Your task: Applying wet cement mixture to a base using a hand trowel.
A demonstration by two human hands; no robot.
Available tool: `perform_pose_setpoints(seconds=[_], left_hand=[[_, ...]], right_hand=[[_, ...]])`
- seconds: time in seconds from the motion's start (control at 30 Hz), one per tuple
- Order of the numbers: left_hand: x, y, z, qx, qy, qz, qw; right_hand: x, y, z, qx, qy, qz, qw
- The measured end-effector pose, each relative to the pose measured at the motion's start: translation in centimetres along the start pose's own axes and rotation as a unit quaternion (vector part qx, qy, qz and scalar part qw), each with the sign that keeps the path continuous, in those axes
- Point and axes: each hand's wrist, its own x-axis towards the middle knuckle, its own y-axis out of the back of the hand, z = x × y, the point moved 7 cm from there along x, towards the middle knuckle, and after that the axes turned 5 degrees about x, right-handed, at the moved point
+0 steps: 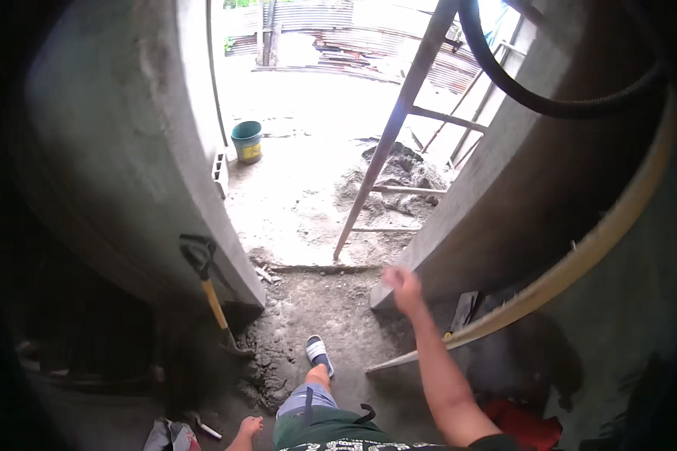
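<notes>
Fingers of the right hand (402, 287) were blurred in the head view; they appeared loosely curled, but whether they were open or closed could not be told. They gripped nothing visible. The hand stood just beside the near corner of the right concrete wall (489, 203), at the doorway; contact could not be confirmed. The left hand (250, 427) showed only partly at the lower edge, its fingers unreadable and apparently empty.

One sandalled foot (319, 353) was set forward on rough, wet ground. A shovel (210, 293) with a yellow shaft leaned against the left wall (128, 150). A pale plank (579, 255) ran along the right wall. Outside stood a metal ladder (399, 120) and a teal bucket (247, 140).

Judgement: the step in hand was passage toward the doorway, right hand reaching for the wall corner. The next move called for firm footing and clearance from the plank.
</notes>
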Motion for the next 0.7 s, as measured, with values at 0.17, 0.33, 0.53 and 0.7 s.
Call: perform_pose_setpoints(seconds=[0.17, 0.33, 0.53, 0.7], left_hand=[[2.5, 3.9, 19.3, -0.167, -0.123, 0.051, 0.977], [-3.1, 10.2, 36.5, -0.196, -0.198, 0.079, 0.957], [-3.0, 14.3, 34.7, -0.215, -0.149, 0.155, 0.953], [0.6, 10.6, 26.7, -0.38, 0.059, 0.076, 0.92]], right_hand=[[23.2, 8.6, -19.0, -0.087, 0.252, 0.262, 0.928], [36.1, 13.8, -21.2, -0.239, 0.351, 0.386, 0.819], [43.4, 13.6, -17.5, -0.547, 0.348, 0.17, 0.743], [44.1, 15.2, -14.9, -0.573, 0.272, 0.167, 0.754]])
